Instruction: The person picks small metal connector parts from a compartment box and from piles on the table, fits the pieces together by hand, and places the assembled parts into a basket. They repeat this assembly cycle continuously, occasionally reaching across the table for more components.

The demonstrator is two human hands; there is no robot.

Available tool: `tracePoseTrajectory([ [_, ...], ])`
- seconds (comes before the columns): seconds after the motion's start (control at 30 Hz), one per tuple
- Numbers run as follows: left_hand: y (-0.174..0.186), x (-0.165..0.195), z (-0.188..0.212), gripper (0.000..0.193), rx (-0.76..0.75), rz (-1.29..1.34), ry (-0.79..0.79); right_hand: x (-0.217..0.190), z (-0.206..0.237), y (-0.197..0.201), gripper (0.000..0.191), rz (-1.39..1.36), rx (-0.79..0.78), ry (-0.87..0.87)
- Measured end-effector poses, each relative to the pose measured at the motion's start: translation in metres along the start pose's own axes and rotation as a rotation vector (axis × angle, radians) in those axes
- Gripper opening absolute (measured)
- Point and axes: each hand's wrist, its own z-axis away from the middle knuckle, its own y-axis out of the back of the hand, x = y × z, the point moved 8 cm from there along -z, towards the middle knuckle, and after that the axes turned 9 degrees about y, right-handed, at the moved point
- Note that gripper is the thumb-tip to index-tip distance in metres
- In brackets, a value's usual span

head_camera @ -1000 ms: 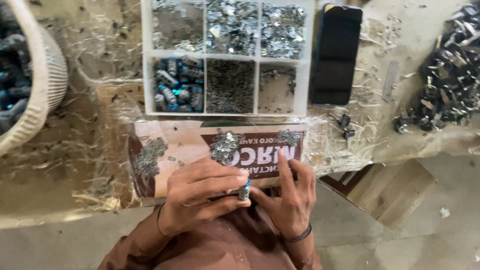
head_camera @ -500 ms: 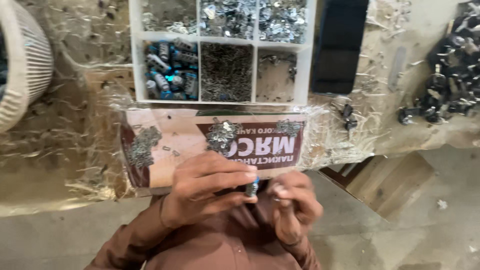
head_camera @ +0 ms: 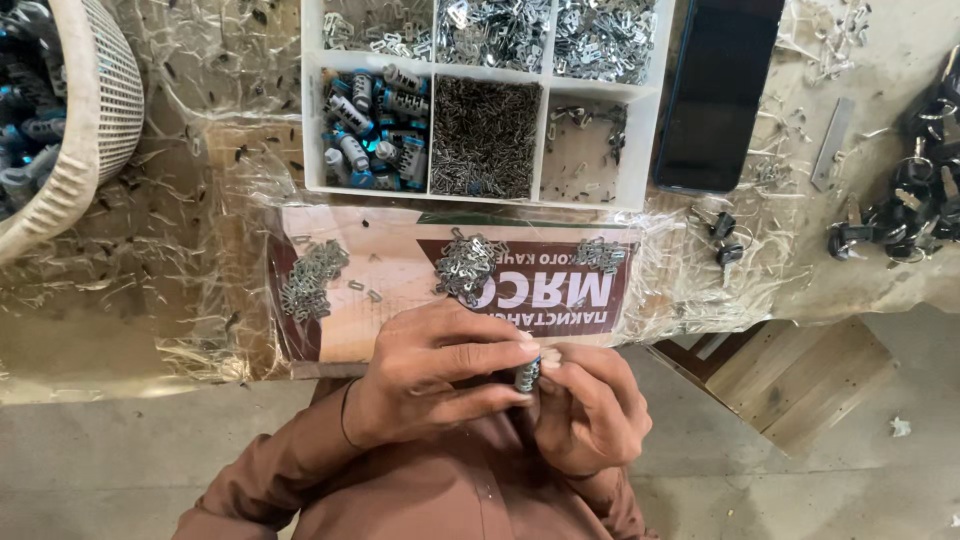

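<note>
Right at your chest, your left hand [head_camera: 430,385] and right hand [head_camera: 590,410] meet with fingertips together, and between them you pinch a small blue-and-silver lock cylinder [head_camera: 527,374], upright. Your left fingers lie flat over its near side, thumb on top; your right hand curls in from the other side with knuckles bent. Both hands close narrowly on that one piece, wrists tucked in, brown sleeves running back toward you.

Just beyond the cylinder lies a flat cardboard sheet [head_camera: 370,255] wrapped in clear film. Three little heaps of silver metal plates rest on it: one heap [head_camera: 312,280] toward the left, one [head_camera: 468,265] straight beyond the cylinder, a smaller one [head_camera: 600,254] toward the right.

Beyond the sheet stands a white divided tray [head_camera: 432,190]. Its near row holds blue-and-silver cylinders [head_camera: 375,125] in the left compartment, fine dark pins [head_camera: 486,135] in the middle, and a few scattered bits [head_camera: 590,125] on the right. The far row holds silver plates in all three compartments.

Right of the tray lies a dark phone [head_camera: 718,95], and further right a pile of black-headed keys [head_camera: 915,200]. Far left of the tray, a white woven basket [head_camera: 95,120] holds more blue cylinders.
</note>
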Motion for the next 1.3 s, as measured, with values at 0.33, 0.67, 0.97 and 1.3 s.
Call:
tracePoseTrajectory([
  [0.33,-0.002,0.015,-0.004,0.04,0.028,-0.185,-0.122,0.036,0.007,-0.004,0.017,-0.568,-0.151,-0.338],
  [0.67,-0.007,0.027,-0.004,0.04,0.061,-0.312,-0.216,0.037,0.022,0.006,0.018,-0.444,-0.117,-0.246],
  [0.97,-0.006,0.02,-0.007,0.038,0.069,-0.047,-0.182,0.068,0.046,-0.003,0.027,-0.829,-0.079,-0.598],
  [1.3,0.001,0.008,-0.009,0.044,0.09,-0.001,-0.096,0.04,0.021,-0.001,0.052,0.211,-0.375,0.234],
])
